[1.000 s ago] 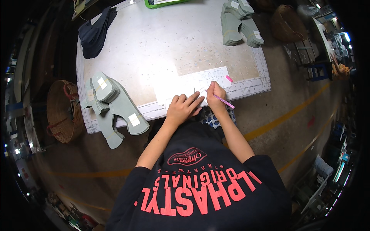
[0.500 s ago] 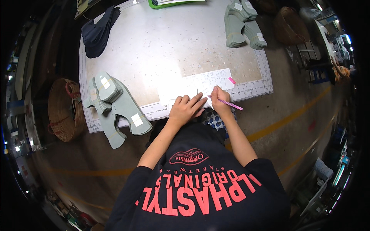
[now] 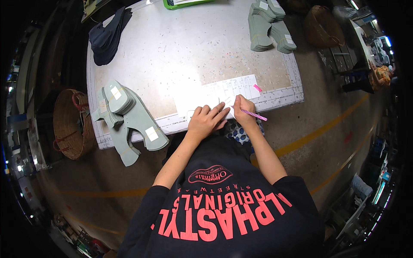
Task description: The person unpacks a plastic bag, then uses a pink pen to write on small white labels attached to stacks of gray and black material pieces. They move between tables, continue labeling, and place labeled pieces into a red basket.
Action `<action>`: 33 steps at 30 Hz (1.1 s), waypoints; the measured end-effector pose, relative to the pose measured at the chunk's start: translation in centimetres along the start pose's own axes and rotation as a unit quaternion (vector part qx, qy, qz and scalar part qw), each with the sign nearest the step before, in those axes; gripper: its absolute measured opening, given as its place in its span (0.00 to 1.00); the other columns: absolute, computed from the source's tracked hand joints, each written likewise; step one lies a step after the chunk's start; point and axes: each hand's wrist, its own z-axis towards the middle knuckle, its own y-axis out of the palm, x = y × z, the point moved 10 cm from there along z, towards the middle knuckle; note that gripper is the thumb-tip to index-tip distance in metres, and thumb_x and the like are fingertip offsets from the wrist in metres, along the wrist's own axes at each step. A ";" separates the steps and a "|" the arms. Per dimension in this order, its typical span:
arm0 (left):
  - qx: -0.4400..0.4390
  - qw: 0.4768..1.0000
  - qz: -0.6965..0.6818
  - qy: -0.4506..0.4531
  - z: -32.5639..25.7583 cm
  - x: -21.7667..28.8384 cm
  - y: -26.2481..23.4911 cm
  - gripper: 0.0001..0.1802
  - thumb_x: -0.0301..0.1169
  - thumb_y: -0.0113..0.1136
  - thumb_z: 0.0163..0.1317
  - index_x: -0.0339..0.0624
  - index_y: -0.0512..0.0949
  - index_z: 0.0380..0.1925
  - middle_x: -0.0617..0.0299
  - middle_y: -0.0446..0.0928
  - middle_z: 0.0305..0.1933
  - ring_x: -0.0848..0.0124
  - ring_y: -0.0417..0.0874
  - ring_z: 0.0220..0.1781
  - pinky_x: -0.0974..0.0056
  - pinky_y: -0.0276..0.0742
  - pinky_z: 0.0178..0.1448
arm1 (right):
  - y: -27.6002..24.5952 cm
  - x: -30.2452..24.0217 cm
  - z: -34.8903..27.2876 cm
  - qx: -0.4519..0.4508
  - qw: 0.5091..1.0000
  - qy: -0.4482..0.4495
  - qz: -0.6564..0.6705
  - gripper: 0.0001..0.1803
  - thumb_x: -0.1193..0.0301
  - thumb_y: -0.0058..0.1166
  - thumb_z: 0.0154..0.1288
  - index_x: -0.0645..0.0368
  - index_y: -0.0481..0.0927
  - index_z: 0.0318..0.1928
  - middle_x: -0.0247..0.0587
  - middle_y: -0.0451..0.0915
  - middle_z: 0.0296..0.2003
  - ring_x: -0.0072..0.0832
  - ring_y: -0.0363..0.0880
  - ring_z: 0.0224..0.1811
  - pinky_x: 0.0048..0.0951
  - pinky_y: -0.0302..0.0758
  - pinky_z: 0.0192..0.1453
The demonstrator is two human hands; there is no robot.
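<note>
In my right hand (image 3: pixel 244 112) is a pink-and-white striped pen (image 3: pixel 257 115), its tip close to the papers at the table's front edge. My left hand (image 3: pixel 208 119) lies on those papers with its fingers stretched out. Under and beyond my hands is a white sheet with a handwritten table (image 3: pixel 234 88), with a pink tab (image 3: pixel 257 87) at its right end. To the left, a stack of grey-green cut pieces (image 3: pixel 133 116) with white labels overhangs the front edge of the table.
The white table (image 3: pixel 185 47) has another grey-green stack (image 3: pixel 260 32) at its far right, dark folded fabric (image 3: pixel 109 38) at its far left and a green tray (image 3: pixel 172 6) at the back. Wicker baskets stand on the floor left (image 3: pixel 72 129) and right (image 3: pixel 322 26). Another person (image 3: pixel 378 77) is far right.
The pen's rear end has shifted slightly left with my right hand. My left hand stays on the papers, and the whole view has moved a little.
</note>
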 end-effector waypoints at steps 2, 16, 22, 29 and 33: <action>-0.001 1.000 0.000 -0.001 0.0 0.0 0.0 0.30 0.49 0.73 0.65 0.66 0.84 0.68 0.74 0.85 0.66 0.70 0.79 0.41 0.62 0.75 0.49 | 0.0 0.0 0.0 0.001 1.000 -0.005 0.020 0.15 0.70 0.54 0.83 0.62 0.77 0.33 0.57 0.78 0.24 0.59 0.81 0.27 0.52 0.73 0.30; -0.002 1.000 -0.003 0.000 0.0 0.0 -0.1 0.29 0.49 0.74 0.65 0.66 0.85 0.67 0.74 0.85 0.66 0.70 0.79 0.41 0.63 0.76 0.48 | -0.6 -0.2 0.0 0.028 1.000 0.005 -0.003 0.17 0.70 0.54 0.84 0.62 0.75 0.32 0.57 0.77 0.23 0.59 0.80 0.26 0.52 0.73 0.30; 0.000 1.000 0.000 0.002 0.1 0.0 -0.1 0.29 0.49 0.74 0.64 0.66 0.85 0.67 0.74 0.85 0.66 0.70 0.79 0.41 0.63 0.75 0.48 | -0.6 -0.1 -0.1 0.025 1.000 0.006 -0.008 0.17 0.70 0.54 0.84 0.62 0.76 0.32 0.57 0.77 0.23 0.59 0.80 0.27 0.52 0.73 0.31; 0.001 1.000 0.003 0.003 0.0 0.0 -0.1 0.30 0.50 0.74 0.65 0.66 0.84 0.67 0.75 0.85 0.66 0.70 0.79 0.41 0.63 0.76 0.48 | -0.6 -0.1 0.0 0.027 1.000 0.007 -0.005 0.16 0.71 0.54 0.83 0.62 0.76 0.32 0.58 0.77 0.24 0.59 0.80 0.27 0.51 0.74 0.31; 0.002 1.000 0.003 0.003 0.0 0.1 0.0 0.29 0.50 0.74 0.65 0.66 0.85 0.67 0.75 0.85 0.66 0.70 0.80 0.41 0.63 0.76 0.48 | -0.9 -0.3 -0.1 0.042 0.999 -0.002 -0.018 0.16 0.71 0.53 0.84 0.63 0.76 0.32 0.58 0.77 0.24 0.59 0.80 0.27 0.51 0.74 0.31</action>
